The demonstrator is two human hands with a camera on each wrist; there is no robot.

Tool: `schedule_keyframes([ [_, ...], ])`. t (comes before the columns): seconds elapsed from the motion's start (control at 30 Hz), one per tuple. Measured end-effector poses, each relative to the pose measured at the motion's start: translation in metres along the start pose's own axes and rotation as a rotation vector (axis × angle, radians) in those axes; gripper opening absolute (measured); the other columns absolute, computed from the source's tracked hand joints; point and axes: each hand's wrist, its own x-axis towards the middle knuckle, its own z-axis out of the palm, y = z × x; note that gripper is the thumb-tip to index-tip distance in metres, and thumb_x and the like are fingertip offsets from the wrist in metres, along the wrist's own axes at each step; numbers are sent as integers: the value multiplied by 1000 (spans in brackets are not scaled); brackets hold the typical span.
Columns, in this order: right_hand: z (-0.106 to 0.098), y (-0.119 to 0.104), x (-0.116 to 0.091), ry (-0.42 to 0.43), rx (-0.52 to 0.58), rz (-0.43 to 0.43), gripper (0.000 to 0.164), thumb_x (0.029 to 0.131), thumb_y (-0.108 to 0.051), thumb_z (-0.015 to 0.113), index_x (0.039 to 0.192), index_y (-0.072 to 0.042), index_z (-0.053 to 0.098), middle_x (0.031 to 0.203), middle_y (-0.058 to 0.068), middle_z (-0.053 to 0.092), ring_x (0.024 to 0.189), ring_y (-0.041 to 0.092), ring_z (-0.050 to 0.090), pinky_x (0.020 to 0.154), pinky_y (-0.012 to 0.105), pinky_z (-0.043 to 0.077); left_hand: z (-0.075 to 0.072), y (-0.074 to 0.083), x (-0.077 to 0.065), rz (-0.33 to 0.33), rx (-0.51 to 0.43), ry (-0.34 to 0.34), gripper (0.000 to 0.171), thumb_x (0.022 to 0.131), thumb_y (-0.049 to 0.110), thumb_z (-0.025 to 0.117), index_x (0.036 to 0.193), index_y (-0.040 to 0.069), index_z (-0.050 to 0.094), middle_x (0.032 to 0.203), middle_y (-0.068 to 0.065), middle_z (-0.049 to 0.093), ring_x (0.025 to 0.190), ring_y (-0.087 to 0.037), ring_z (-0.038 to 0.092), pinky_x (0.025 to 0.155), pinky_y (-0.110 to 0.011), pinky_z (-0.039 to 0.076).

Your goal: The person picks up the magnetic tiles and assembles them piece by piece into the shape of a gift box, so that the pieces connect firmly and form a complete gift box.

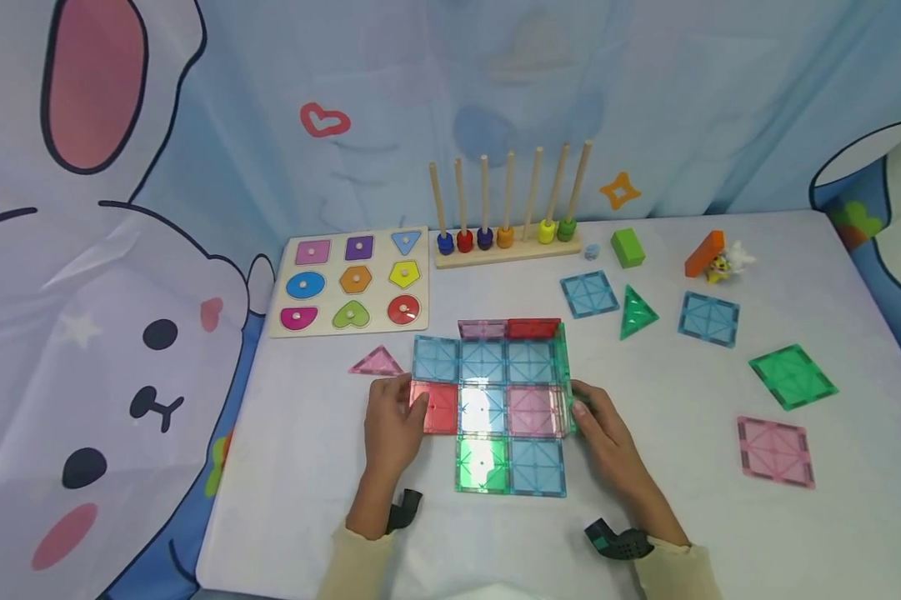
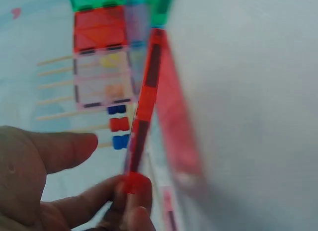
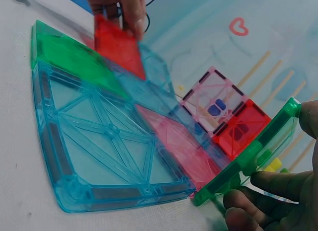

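Note:
A flat patch of translucent magnetic tiles lies on the table, with a blue tile at its near right corner. My left hand holds the edge of a red square tile on the patch's left side; in the right wrist view that tile looks tilted up. At the right side my right hand grips an upright green tile, its fingers against the outer face. Along the back stand a pink tile and a second red tile. A pink flat tile lies beside the green wall.
Behind the patch are a shape puzzle board and a wooden peg rack with coloured beads. A pink triangle tile lies to the left. Loose tiles, including a green square, and a green block lie to the right.

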Motion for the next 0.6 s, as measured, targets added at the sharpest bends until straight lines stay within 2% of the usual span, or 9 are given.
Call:
schedule_keyframes([
  [0.1,1,2,0,3,3,-12,42,103,-24,38,143,-14,35,144,10,38,138,30,28,108,23,26,-3,9,-2,63,-53,46,38,84,17,71,120,14,58,109,2,54,93,-11,57,72,-30,53],
  [0.2,1,3,0,17,9,-25,42,102,-22,39,143,-14,35,143,11,38,137,31,29,101,9,21,0,22,-2,134,-89,44,37,84,18,72,119,17,59,104,4,56,88,-8,59,68,-30,55],
  [0.4,1,2,1,18,25,-27,42,102,-23,40,143,-16,36,144,9,38,138,29,28,100,7,20,8,36,-4,249,-62,-5,34,88,26,66,120,18,57,99,6,55,86,-5,59,68,-25,51],
  [0.5,1,2,1,20,33,-29,41,102,-22,40,143,-16,37,144,9,38,138,28,29,100,7,20,8,39,-6,319,8,19,39,88,29,67,123,18,56,107,3,54,95,-8,56,73,-28,49],
  [0.6,0,4,1,18,32,-32,41,102,-21,40,142,-15,37,144,9,39,137,29,30,99,6,21,2,46,-10,407,91,34,47,83,35,72,124,19,56,115,0,52,106,-13,51,81,-33,46],
])
